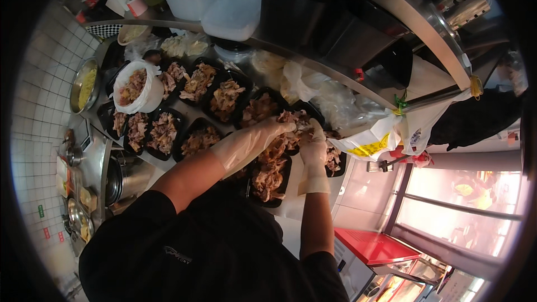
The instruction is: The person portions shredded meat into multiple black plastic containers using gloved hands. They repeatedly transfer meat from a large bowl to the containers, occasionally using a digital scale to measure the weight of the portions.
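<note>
Reaching forward from dark sleeves, the person's 2 gloved hands meet over a clump of cooked meat [295, 118], the left hand [274, 132] coming in from the left with its fingertips toward it and the right hand [314, 150] standing close on the right, fingers pointing away from the body. Fingers on either side touch the meat, but whether each hand is clenched on a piece or merely resting there I cannot tell, as the pieces are dark and jumbled. The clump sits between the fingertips, about equally near to each hand. Nearer the body, between the forearms, a heaped black tray [272, 203] lies with its long axis running mostly away from the person, its far end beneath the hands. Just beyond the right wrist is another meat tray [342, 169]. Farther to the left, more filled trays spread over the counter around a lined white bucket [150, 98] of meat, with a steel bowl [85, 85] of yellow shreds beside the tiled wall. Past the clump lie clear plastic bags [341, 100], then a steel shelf carrying white containers [234, 14].
</note>
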Tool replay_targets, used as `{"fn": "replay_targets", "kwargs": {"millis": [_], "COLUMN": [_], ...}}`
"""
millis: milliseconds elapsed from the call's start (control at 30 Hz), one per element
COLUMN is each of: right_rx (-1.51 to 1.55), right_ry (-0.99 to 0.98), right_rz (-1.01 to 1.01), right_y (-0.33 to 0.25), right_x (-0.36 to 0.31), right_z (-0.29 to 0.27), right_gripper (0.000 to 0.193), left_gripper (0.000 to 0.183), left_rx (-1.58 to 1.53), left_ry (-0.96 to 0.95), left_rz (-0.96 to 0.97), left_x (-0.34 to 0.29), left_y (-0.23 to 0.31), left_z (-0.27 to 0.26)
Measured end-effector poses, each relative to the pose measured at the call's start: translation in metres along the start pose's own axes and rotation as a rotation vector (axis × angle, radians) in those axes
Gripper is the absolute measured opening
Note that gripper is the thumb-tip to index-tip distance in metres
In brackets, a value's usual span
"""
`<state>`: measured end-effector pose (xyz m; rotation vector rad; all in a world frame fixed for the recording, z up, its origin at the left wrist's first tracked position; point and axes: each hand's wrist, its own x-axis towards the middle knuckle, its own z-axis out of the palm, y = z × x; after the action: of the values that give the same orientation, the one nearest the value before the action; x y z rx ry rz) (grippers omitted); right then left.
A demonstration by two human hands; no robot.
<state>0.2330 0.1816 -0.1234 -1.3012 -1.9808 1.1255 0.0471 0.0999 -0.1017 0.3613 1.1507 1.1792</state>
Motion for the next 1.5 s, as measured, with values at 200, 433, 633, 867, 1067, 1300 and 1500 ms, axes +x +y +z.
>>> {"fn": "replay_targets", "kwargs": {"millis": [200,433,633,867,1067,1300,1500], "right_rx": [0.008,0.481,0.832,0.390,0.777,1.093,1.166], "right_ry": [0.022,-0.272,-0.260,0.105,0.224,0.029,0.131], "right_rz": [-0.287,-0.044,0.266,-0.126,0.146,0.513,0.556], "right_y": [-0.022,-0.048,-0.057,-0.036,-0.038,-0.053,-0.070], "right_x": [-0.006,-0.009,-0.019,-0.014,-0.016,-0.018,-0.024], "right_z": [-0.019,-0.009,-0.025,-0.018,-0.023,-0.027,-0.018], "right_gripper": [0.049,0.034,0.027,0.022,0.017,0.020,0.017], "left_gripper": [0.041,0.057,0.076,0.080,0.077,0.076,0.071], "left_rx": [-0.057,0.301,0.258,0.139,0.312,0.496,0.258], "left_ry": [0.001,-0.221,-0.270,-0.258,-0.242,-0.150,-0.231], "left_rz": [-0.040,-0.005,-0.077,-0.074,-0.056,0.240,0.281], "left_x": [-0.019,-0.005,-0.046,-0.055,-0.060,-0.038,-0.019], "left_y": [0.007,-0.018,0.031,0.036,0.034,0.007,-0.034], "left_z": [-0.010,-0.013,0.012,0.010,-0.003,0.006,-0.010]}}
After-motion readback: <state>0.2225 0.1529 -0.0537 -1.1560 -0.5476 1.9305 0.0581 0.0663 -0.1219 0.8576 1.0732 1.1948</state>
